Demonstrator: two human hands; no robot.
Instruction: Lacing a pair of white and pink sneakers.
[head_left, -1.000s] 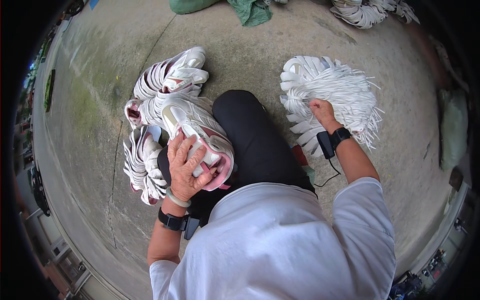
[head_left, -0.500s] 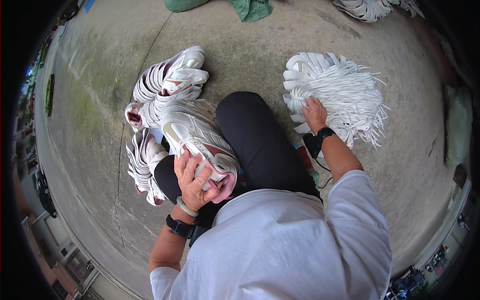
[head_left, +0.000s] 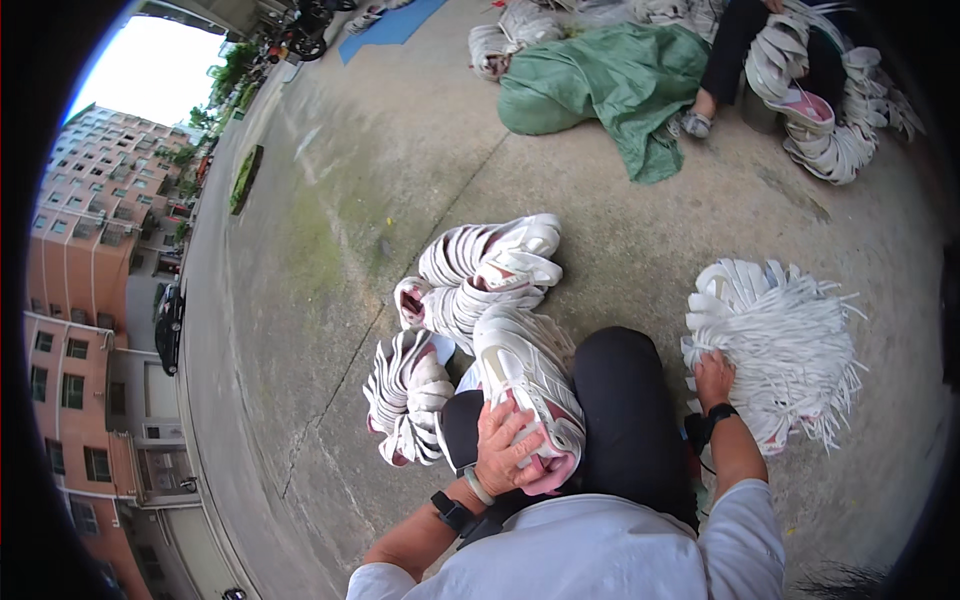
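A nested stack of white and pink shoe uppers [head_left: 520, 365] lies across my lap, its pink-lined heel end toward me. My left hand [head_left: 508, 450] is closed round the top upper near its opening. Out to the right, a big bundle of white shoelaces [head_left: 795, 350] rests on the ground with flat white pieces at its far left edge. My right hand [head_left: 713, 380] is closed on laces at the bundle's left side; its fingertips are partly buried among them. More nested shoe uppers [head_left: 465, 255] lie to the left of my knees, and another stack [head_left: 408, 400] sits nearer me.
Beyond lies a green sack [head_left: 600, 85] on the concrete ground [head_left: 330, 260]. At the far right a person's dark-trousered leg [head_left: 733, 55] shows beside more stacked uppers [head_left: 835, 140]. A blue sheet [head_left: 390, 30] is at the back; a dark car [head_left: 170, 325] stands far left.
The view has tilted up, bringing the green sack, the other person and buildings further into sight. Both hands keep nearly the same places on the upper and the laces.
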